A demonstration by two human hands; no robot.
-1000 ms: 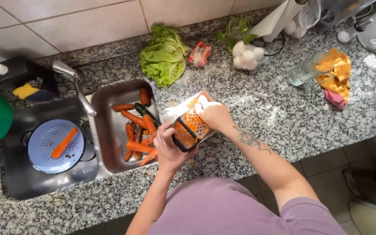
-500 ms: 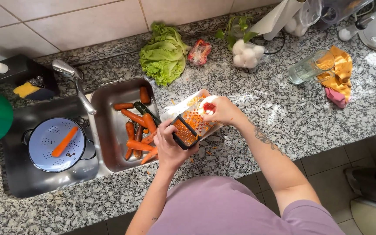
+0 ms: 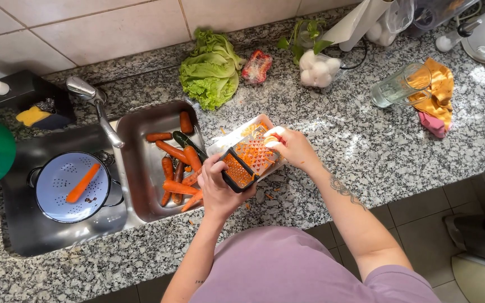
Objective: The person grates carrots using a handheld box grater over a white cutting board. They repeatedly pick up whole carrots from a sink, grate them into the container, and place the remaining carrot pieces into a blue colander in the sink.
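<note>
Left hand (image 3: pixel 218 185) gripped the grater (image 3: pixel 247 161) over a white tray (image 3: pixel 237 137); right hand (image 3: pixel 293 147) pressed a carrot stub (image 3: pixel 271 139) against it.

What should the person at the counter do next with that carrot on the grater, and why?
Probably draw the right hand down the grater again. Its fingers press only a small carrot stub against the upper face, the left hand grips the grater's lower end, and shreds already cover the white tray beneath. With so little left, the strokes should be short and careful.
</note>
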